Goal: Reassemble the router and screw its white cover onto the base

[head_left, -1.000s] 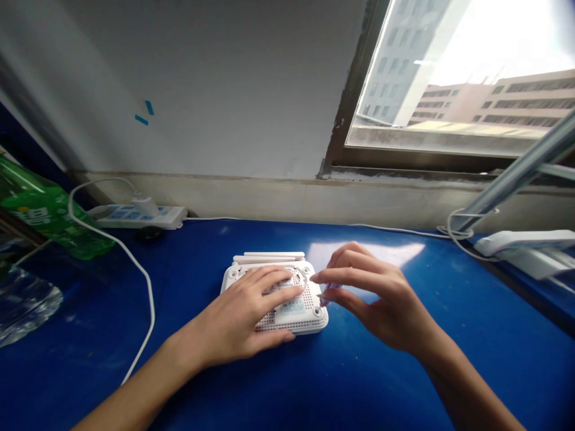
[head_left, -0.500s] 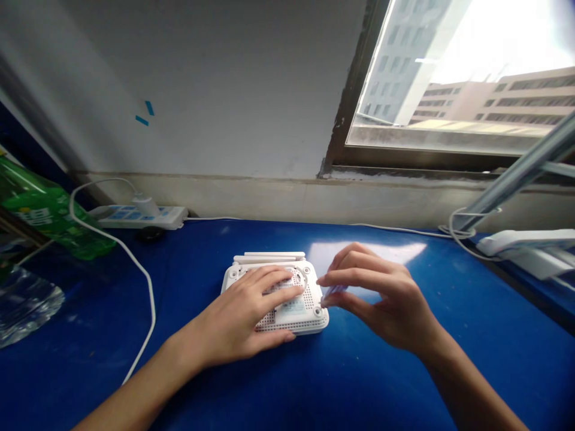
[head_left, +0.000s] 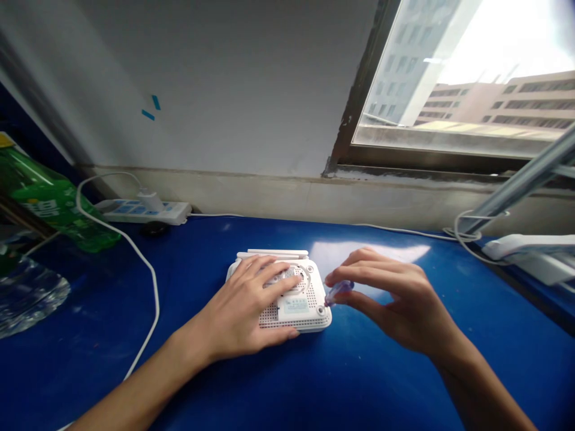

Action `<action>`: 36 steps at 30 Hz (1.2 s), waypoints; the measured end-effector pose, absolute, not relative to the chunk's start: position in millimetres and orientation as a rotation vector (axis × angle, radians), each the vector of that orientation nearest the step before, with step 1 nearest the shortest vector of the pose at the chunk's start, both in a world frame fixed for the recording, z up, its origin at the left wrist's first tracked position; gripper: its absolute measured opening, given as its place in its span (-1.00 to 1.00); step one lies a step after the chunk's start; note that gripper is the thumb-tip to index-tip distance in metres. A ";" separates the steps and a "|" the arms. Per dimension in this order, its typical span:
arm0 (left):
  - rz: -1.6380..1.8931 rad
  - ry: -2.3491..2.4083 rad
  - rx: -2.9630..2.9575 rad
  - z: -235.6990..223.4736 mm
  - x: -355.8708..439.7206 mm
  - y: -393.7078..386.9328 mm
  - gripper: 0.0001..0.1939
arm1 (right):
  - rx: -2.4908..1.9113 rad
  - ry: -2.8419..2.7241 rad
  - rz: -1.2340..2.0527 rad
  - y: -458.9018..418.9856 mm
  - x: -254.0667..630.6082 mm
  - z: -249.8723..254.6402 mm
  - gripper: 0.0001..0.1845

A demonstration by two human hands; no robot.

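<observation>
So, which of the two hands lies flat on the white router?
The left hand lies flat on the router; the right hand holds a small purple tool at its corner.

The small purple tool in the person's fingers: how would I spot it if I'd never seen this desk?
Find the blue table under the window, then the white router lying upside down at its middle. At the router's right front corner, the right hand pinches a small screwdriver; its translucent purple handle is the only purple thing there.
</observation>
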State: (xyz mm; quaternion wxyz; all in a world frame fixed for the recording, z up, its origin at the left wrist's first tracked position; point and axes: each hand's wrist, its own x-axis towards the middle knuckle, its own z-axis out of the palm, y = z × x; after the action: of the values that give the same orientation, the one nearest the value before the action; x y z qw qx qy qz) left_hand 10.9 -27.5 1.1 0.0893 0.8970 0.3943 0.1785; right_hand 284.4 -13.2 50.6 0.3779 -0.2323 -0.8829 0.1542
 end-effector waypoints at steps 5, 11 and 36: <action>0.519 1.174 2.678 1.5 9.2 -25.1 -0.25 | -0.597 -2.267 0.250 -11.1 279.8 47.7 -0.81; 0.556 1.190 2.704 -0.7 6.2 -21.2 -0.20 | -0.637 -2.334 0.343 -16.7 278.0 44.0 -0.54; 0.501 1.228 2.733 -3.1 2.5 -17.8 -0.23 | -0.709 -2.217 0.501 -13.3 270.9 27.8 -0.53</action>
State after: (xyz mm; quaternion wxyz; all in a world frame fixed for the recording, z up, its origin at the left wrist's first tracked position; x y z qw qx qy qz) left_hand 2.5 -17.8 -3.1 0.0519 0.8984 0.4038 0.1645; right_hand 270.9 -13.3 27.8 0.3710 -0.2766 -0.8647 0.1955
